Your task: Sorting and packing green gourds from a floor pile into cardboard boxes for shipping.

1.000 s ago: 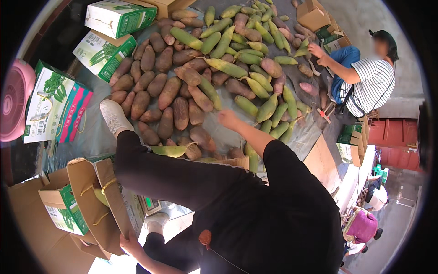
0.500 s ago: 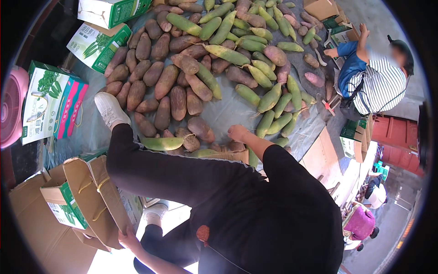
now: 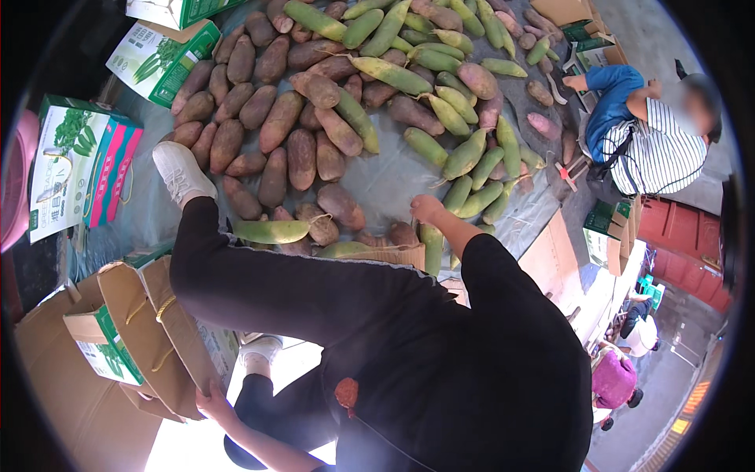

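Observation:
My left hand is closed on the lower edge of an upright cardboard carton with yellow cord handles, at the lower left. Over the plastic sheet, my right hand reaches out past my raised leg; its fingers look curled, and nothing shows in them. Just right of that hand lie green radishes. A wide heap of dusty reddish-brown roots spreads to its left and beyond. Closer to my thigh, a single green radish lies beside brown roots. Part of an open box's edge shows behind my leg.
Printed green-and-white boxes stand at the far left, with a pink-sided carton nearer. A person in a striped shirt sits at the far right beside a box. My white shoe rests against the heap.
My right hand has moved slightly right and away from me. My left hand keeps its place on the carton, while the whole view has shifted a little.

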A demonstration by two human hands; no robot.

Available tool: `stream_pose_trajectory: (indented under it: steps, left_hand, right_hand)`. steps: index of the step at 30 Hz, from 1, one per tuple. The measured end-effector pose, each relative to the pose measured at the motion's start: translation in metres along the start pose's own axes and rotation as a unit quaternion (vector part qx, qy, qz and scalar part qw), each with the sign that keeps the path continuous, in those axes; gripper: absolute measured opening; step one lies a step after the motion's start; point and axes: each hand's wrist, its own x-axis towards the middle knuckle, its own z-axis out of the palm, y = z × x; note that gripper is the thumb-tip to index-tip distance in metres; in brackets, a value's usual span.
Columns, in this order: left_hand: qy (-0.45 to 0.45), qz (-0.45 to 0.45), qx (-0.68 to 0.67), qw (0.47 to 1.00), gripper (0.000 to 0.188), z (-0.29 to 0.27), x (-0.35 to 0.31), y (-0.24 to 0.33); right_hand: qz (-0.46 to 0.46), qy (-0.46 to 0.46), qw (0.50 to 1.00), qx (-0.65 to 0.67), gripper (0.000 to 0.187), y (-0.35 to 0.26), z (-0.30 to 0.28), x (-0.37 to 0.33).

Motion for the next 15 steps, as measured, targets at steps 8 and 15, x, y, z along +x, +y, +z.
stream_pose_trajectory:
  steps: [8, 15]
  left_hand:
    - [0.005, 0.010, 0.002, 1.000, 0.026, 0.000, -0.002, 0.007]
    - [-0.020, -0.002, -0.039, 0.999, 0.026, 0.013, 0.006, 0.013]
  right_hand:
    - [0.052, -0.051, 0.996, 0.051, 0.029, -0.007, -0.008, -0.007]
    - [-0.156, -0.013, 0.961, -0.229, 0.025, 0.085, 0.031, 0.008]
